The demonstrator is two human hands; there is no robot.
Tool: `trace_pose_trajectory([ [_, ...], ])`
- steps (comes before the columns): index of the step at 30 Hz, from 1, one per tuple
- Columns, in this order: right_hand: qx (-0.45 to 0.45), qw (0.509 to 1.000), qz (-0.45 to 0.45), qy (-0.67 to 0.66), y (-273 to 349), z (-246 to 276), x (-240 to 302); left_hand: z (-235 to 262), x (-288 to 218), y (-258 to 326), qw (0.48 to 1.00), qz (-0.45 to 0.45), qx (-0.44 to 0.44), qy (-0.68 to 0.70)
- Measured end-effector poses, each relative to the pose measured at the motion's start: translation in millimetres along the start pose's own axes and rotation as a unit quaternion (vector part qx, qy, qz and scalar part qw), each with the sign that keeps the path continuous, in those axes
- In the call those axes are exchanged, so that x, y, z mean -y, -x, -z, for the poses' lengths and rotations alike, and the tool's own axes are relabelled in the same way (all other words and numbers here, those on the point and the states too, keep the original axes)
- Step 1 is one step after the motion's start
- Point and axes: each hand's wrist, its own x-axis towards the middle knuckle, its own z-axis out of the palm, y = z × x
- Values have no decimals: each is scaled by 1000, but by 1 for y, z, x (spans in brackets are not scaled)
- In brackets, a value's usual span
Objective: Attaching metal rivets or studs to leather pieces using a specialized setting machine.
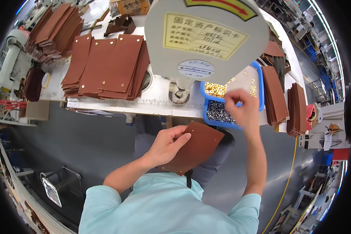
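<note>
My left hand grips a brown leather panel by its edge, thumb on top. The panel is tilted over my lap and has small metal studs or holes near its corners. Over a blue-rimmed tray, my right hand is raised with its fingers curled and pinched together. Whether a small part sits in that pinch is hidden. Gold-coloured metal fasteners lie in the tray's far part, with dark metal fasteners in the nearer compartment.
A large off-white machine head overhangs the white worktable. Brown leather panels with studs are piled left of it. Further stacks stand right of the tray, and another pile lies at the far left.
</note>
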Motion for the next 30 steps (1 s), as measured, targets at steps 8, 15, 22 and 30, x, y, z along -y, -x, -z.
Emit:
trace_pose_trajectory([
  [8, 69, 990, 121, -16, 78, -31, 34, -10, -6, -5, 998, -37, 8, 43],
  [15, 36, 993, 108, -15, 82, -29, 31, -15, -3, -4, 998, -57, -5, 4],
  [22, 94, 982, -67, -149, 87, -22, 33, -12, -8, 3, 986, -96, -16, -137],
  [30, 43, 996, 30, 78, 56, -16, -32, -14, -4, -4, 974, -145, -32, -173],
])
